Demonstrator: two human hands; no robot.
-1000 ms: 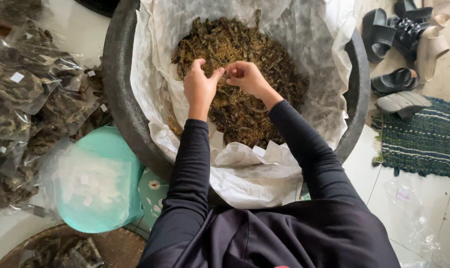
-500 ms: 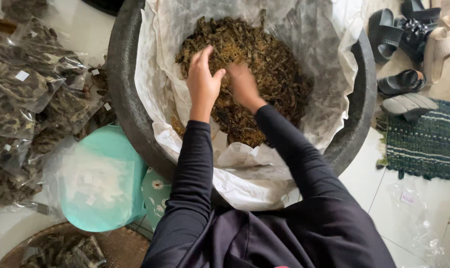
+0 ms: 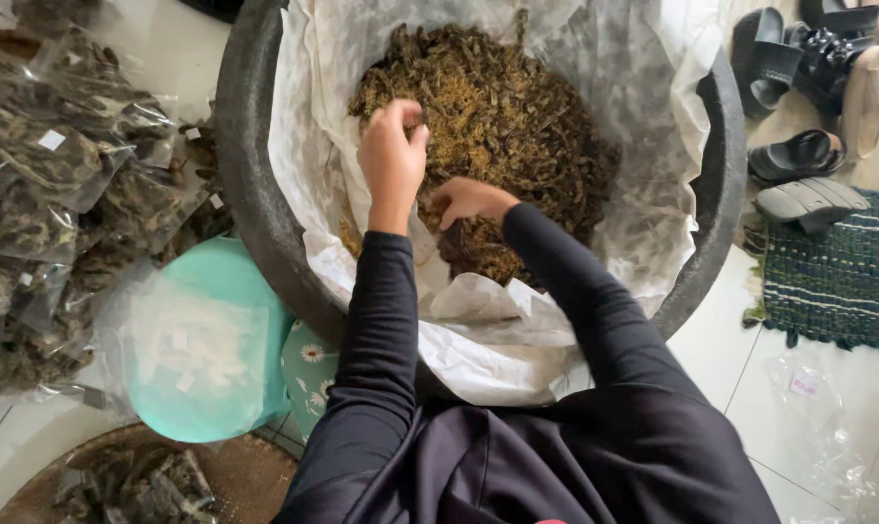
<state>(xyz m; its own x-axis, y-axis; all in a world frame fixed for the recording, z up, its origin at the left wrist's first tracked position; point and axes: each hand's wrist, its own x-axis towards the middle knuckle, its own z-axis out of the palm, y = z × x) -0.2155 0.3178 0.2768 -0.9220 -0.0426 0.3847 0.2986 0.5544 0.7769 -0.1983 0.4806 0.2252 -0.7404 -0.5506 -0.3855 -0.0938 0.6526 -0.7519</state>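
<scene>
A big dark basin [image 3: 250, 204] lined with a white plastic sheet [image 3: 309, 116] holds a heap of dried brown-green leaves [image 3: 517, 107]. My left hand [image 3: 391, 160] is raised just above the near side of the heap, its fingers curled shut on a pinch of the leaves. My right hand [image 3: 471, 200] lies lower, beside the left wrist. Its fingertips are pressed down into the leaves and hidden by them. Both arms are in black sleeves.
Several clear bags of dried leaves [image 3: 61, 184] are piled on the floor at the left. A teal round stool [image 3: 207, 340] under clear plastic stands near the basin. Sandals [image 3: 798, 155] and a green woven mat [image 3: 837, 272] lie at the right. A woven tray [image 3: 129, 480] is at the bottom left.
My hands were together on top of the heap. The left hand has lifted with its fingers closed, and the right has dropped lower and nearer, into the leaves.
</scene>
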